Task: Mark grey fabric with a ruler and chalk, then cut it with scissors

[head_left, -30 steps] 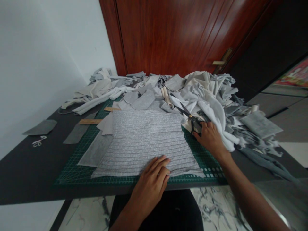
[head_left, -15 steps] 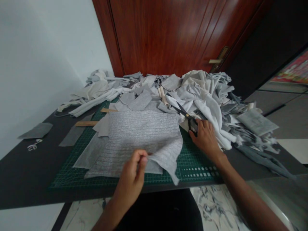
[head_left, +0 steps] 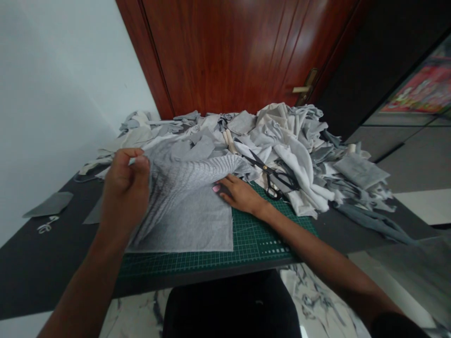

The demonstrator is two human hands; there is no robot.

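Observation:
My left hand [head_left: 128, 195] is raised at the left, its fingers pinching the edge of a ribbed grey fabric piece [head_left: 179, 178]. The piece is lifted and slopes across to the right. Beneath it a plain grey fabric piece [head_left: 200, 225] lies flat on the green cutting mat [head_left: 246, 239]. My right hand [head_left: 243, 195] rests low by the ribbed piece's right end, fingers stretched out and thumb apart, touching the cloth edges. Black scissors [head_left: 265, 167] lie just beyond it on the scraps, blades pointing away to the left.
A long heap of grey and white fabric scraps [head_left: 282, 122] runs along the back and right of the dark table [head_left: 31, 263]. At the left lie a grey scrap [head_left: 49, 204] and a small white string [head_left: 47, 225]. A wooden door [head_left: 218, 56] stands behind.
My left hand has moved left and up, lifting the ribbed fabric off the plain piece. My right hand has let go of the scissors and moved left to the fabric's edge.

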